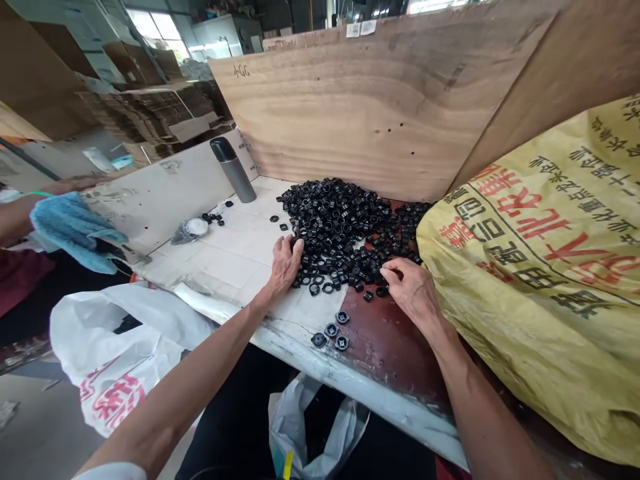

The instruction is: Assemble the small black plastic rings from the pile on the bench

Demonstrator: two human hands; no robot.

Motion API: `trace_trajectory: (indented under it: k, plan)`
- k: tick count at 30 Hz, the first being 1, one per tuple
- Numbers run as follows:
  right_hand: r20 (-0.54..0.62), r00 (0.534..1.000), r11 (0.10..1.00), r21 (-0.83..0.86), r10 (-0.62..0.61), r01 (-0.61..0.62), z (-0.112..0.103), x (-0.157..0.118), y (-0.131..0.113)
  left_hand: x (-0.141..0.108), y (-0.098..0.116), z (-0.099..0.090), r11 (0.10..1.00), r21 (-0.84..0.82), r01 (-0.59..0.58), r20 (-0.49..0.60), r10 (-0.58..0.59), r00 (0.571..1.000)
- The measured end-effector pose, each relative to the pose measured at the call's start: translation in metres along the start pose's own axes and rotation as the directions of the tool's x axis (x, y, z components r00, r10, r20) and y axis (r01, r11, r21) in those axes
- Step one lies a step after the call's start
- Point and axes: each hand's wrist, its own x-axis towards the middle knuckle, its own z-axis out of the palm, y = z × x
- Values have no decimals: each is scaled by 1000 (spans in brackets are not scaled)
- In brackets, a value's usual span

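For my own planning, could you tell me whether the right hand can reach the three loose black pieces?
Probably yes: the right hand sits near the three black pieces, with only reddish-brown board between.

**Black plastic rings (340,227) on a white and dark red surface (225,280)**
Right of the rings, a yellow sack (530,280) bears red and black characters; behind them, pale plywood (380,113) shows brown grain; far left, a blue towel (70,230).

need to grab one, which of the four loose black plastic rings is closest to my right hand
The rearmost ring, closest to the right hand; the other three lie nearer the table's front edge.
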Motion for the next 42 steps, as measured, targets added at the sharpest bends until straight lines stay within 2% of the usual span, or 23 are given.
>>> trace_trajectory:
  k: [3,5,8,10,13,15,17,19,21,23,27,31,34,37,42]
  plan:
    - [178,983,990,130,35,-59,-8,-3,-13,-37,-18,-19,991,74,-109,105,101,989]
    - [344,939,976,207,-1,-75,-10,-7,-23,-60,-30,-26,959,172,-224,153,199,968]
    - [522,851,969,236,-65,-70,-10,-11,-31,-81,-36,-18,860,342,-378,199,327,924]
    - [565,824,978,194,-48,-76,-12,-11,-28,-87,-28,-6,811,419,-409,209,352,912]
    - [520,851,990,71,67,-121,-20,-7,-15,-95,-6,8,787,453,-418,199,368,908]
    - [493,861,990,1,121,-140,-26,-4,-6,-104,6,8,802,434,-410,130,394,910]
    - [527,839,990,-42,136,-134,-28,-5,-4,-114,13,2,837,386,-389,30,410,912]
    - [565,816,992,-77,123,-96,-24,-7,-9,-122,13,-4,881,307,-360,-26,386,922]
    - [554,828,994,-110,85,-29,-17,-11,-18,-123,11,-8,914,217,-342,-12,353,936]
    - [502,865,987,-149,23,60,-8,-14,-25,-117,9,-5,923,145,-357,47,354,934]
    - [456,889,961,-227,-37,156,4,-18,-29,-102,13,9,890,61,-452,130,442,888]
    - [485,873,963,-204,-58,177,5,-20,-25,-99,19,17,855,27,-517,144,509,849]
    - [481,874,974,-153,-72,165,3,-20,-23,-102,22,15,863,0,-505,142,500,854]
    - [466,884,994,-66,-45,86,4,-18,-23,-105,25,11,869,-37,-494,151,493,857]
    - [493,869,997,46,33,-64,13,-17,-27,-107,28,9,869,-61,-491,136,495,858]
